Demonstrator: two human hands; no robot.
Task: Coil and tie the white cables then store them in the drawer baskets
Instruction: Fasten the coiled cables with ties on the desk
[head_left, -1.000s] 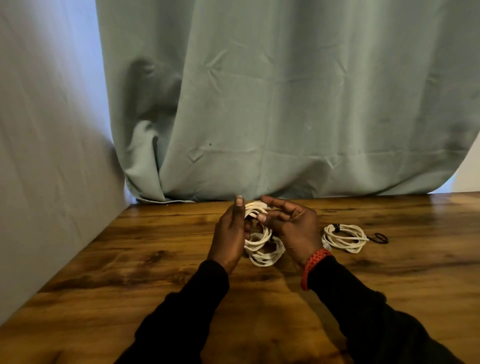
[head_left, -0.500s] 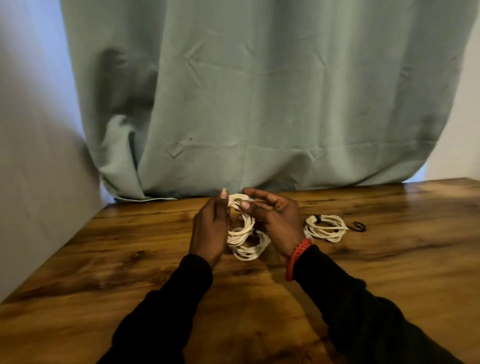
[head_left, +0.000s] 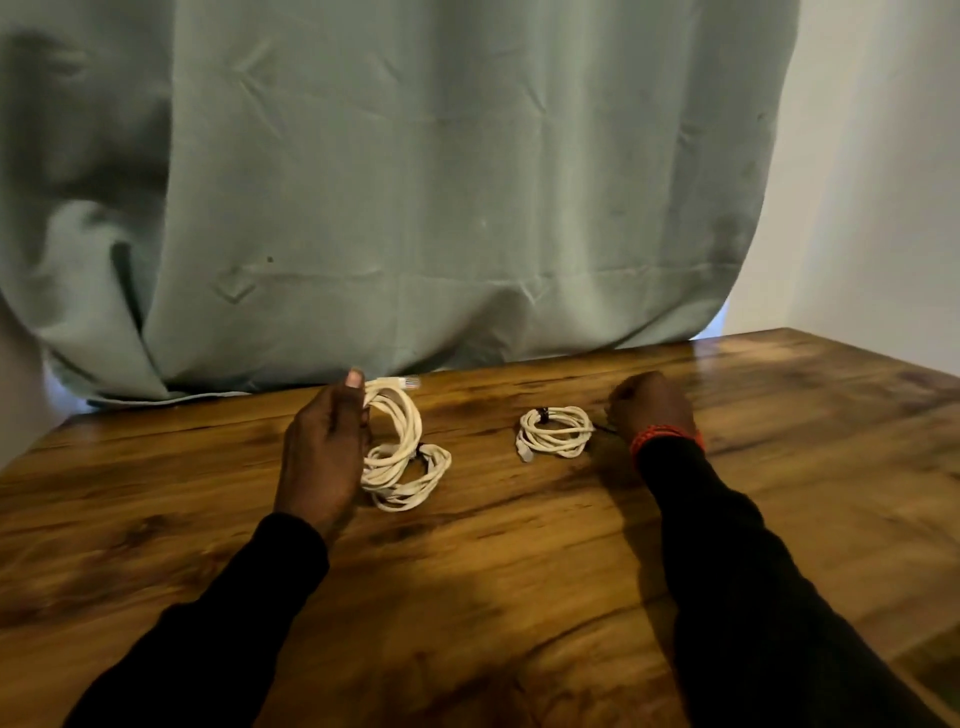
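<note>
Looking down, we see two black sleeves (head_left: 218, 618) reaching forward over the wooden tabletop (head_left: 498, 582) from the near edge. We count two hands and three coils of white cable; no basket, drawer or other container shows anywhere.

Our left hand (head_left: 324, 452) stands on its edge with the thumb up and the fingers curled around the loose coil (head_left: 397, 421), gripping it near its top, so that the loops hang upright from the grip and a plug end sticks out to the right above the thumb. The bottom of that coil touches or overlaps a second coil (head_left: 415, 480), which lies flat on the tabletop just right of the wrist; a small dark band shows where the two meet.

Our right hand (head_left: 649, 405) rests knuckles-up farther right, fingers folded into a loose fist. Whether it holds anything we cannot tell, since the fingertips are hidden beneath it. A red bracelet (head_left: 665, 436) circles that wrist.

Between the hands, but nearer the right one, the tied coil (head_left: 556, 431) lies flat, bound by a dark tie at its far left side. It sits just beside the right fist without clearly touching it.

Beyond everything, a grey-green curtain (head_left: 441, 182) hangs to the tabletop's far edge, with a pale wall (head_left: 872, 182) to its right.
</note>
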